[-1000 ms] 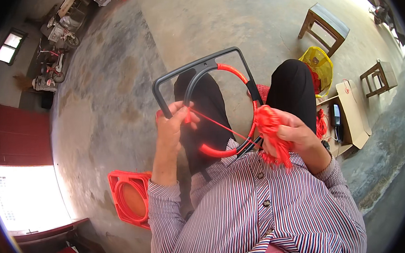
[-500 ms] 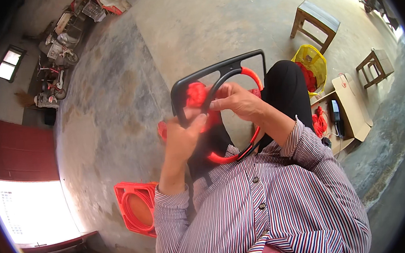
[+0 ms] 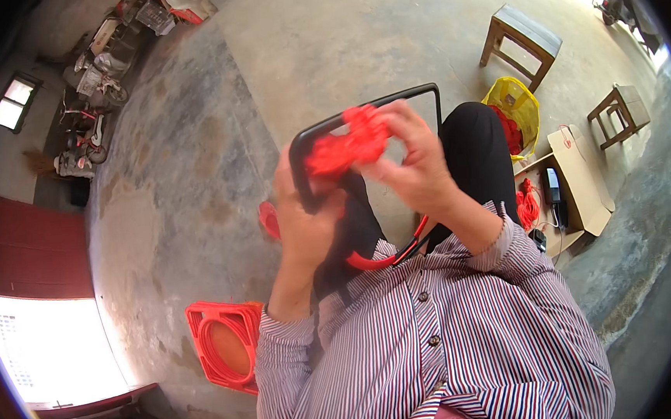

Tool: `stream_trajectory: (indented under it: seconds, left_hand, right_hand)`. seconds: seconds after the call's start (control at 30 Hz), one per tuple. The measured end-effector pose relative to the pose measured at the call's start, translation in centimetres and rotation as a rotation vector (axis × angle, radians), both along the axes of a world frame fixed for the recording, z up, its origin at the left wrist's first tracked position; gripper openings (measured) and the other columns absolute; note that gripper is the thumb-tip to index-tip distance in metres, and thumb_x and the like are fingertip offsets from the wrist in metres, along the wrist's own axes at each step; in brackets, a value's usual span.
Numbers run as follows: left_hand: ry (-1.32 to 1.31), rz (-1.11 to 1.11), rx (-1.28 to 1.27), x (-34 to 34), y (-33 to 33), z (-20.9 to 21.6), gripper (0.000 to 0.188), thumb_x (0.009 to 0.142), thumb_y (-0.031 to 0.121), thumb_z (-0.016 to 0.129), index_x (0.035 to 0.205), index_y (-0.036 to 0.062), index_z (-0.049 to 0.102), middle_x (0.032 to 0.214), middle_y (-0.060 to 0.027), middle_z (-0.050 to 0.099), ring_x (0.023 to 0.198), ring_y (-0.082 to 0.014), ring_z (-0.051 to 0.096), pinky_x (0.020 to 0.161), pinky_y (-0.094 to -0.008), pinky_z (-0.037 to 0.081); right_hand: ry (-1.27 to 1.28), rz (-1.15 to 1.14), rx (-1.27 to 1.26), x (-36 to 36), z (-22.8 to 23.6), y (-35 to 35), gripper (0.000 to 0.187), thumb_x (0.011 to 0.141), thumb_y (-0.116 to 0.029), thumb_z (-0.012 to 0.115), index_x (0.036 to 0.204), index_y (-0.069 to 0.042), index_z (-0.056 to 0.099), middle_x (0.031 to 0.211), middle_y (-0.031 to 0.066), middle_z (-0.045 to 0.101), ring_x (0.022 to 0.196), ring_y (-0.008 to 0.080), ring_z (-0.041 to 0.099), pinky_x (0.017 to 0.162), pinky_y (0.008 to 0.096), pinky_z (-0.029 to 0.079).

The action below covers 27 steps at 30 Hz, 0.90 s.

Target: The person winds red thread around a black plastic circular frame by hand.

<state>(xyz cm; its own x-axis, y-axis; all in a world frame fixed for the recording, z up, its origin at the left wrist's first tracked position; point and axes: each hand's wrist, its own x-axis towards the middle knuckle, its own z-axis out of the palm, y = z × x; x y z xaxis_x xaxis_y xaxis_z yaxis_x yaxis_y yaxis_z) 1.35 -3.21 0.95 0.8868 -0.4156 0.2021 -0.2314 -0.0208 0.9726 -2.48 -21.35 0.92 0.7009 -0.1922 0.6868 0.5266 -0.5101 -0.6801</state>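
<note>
A black frame (image 3: 296, 151) with rounded corners lies over my lap, tilted. Part of its inner ring is wrapped in red (image 3: 370, 261). My left hand (image 3: 305, 219) is closed round the frame's left side. In my right hand (image 3: 419, 157) is a bundle of red cord (image 3: 354, 142), pinched between thumb and fingers and smeared by motion. The bundle is in front of the frame and hides its upper left part and much of the ring. Beside my left wrist, a red loop (image 3: 268, 218) shows past my leg.
On the floor at left lie stacked red frames (image 3: 200, 328). To the right stand a yellow bag (image 3: 529, 106) with red stuff inside, an open cardboard box (image 3: 583, 184) holding red cord (image 3: 528, 205) and a dark device (image 3: 554, 186), and two wooden stools (image 3: 529, 28).
My right hand has moved off the ring and up, now with the red bundle in it. The bundle has shifted up and right. My left hand stays at the frame's left side.
</note>
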Motion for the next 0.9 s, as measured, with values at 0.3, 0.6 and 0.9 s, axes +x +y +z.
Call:
stream_trajectory:
  seconds: [0.3, 0.6, 0.9]
  left_hand:
    - [0.054, 0.14, -0.033, 1.1, 3.3, -1.3, 0.01, 0.083, 0.006, 0.07, 0.088, 0.0001, 0.063, 0.096, -0.0053, 0.068, 0.074, -0.0097, 0.058, 0.068, -0.0229, 0.046]
    - [0.411, 0.042, 0.046, 1.8, 4.3, -0.6, 0.02, 0.09, 0.018, 0.063, 0.093, -0.0024, 0.061, 0.076, -0.0136, 0.067, 0.059, -0.0167, 0.061, 0.058, -0.0274, 0.049]
    - [0.277, 0.012, 0.177, 0.8, 2.0, 0.9, 0.018, 0.09, 0.013, 0.061, 0.095, -0.004, 0.065, 0.079, -0.0107, 0.066, 0.065, -0.014, 0.061, 0.063, -0.0257, 0.05]
  right_hand:
    - [0.336, 0.757, 1.368, -5.8, 0.4, -2.7, 0.053, 0.099, -0.049, 0.042, 0.128, -0.005, 0.041, 0.09, 0.0129, 0.061, 0.079, 0.021, 0.062, 0.087, 0.0445, 0.052]
    - [0.8, 0.745, 0.94, -8.8, -1.9, -3.4, 0.04, 0.089, -0.028, 0.065, 0.114, 0.001, 0.055, 0.08, 0.0079, 0.061, 0.069, 0.013, 0.059, 0.063, 0.0283, 0.048]
    - [0.799, 0.024, 0.093, 0.2, -6.0, -2.8, 0.049, 0.083, -0.037, 0.068, 0.106, 0.006, 0.061, 0.087, 0.0175, 0.063, 0.08, 0.0193, 0.063, 0.071, 0.0324, 0.051]
